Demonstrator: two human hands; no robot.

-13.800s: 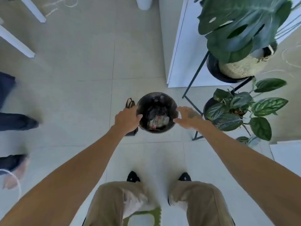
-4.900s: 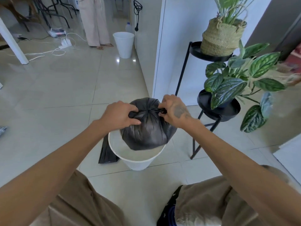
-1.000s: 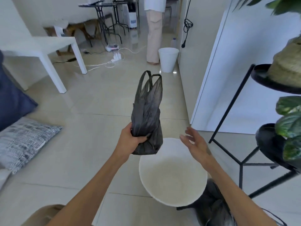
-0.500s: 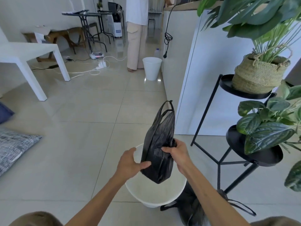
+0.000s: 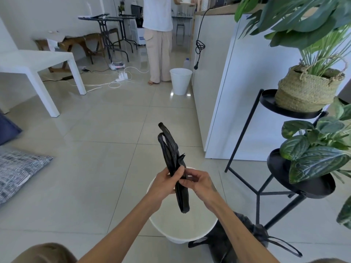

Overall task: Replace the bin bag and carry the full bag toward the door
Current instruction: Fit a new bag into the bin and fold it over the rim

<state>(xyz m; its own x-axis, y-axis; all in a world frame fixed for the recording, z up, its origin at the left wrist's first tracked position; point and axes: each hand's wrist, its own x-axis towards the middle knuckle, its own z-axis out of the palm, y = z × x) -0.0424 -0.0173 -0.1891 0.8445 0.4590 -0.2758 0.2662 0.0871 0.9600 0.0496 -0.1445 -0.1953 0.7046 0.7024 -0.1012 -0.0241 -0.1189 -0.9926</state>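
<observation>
White bin (image 5: pixel 190 235) sits unlined below the folded black bag (image 5: pixel 173 162), pinched by left hand (image 5: pixel 164 184) and right hand (image 5: pixel 198 182).

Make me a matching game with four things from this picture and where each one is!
Things:
1. new black bag
2. white bin
3. full bag
4. woven basket pot

Places:
A. on the top shelf of the black plant stand
B. lying on the floor beside the near bin
C. held folded in both hands, left hand and right hand
D. on the floor under the hands, with no bag in it

Pairs: 1-C, 2-D, 3-B, 4-A
</observation>
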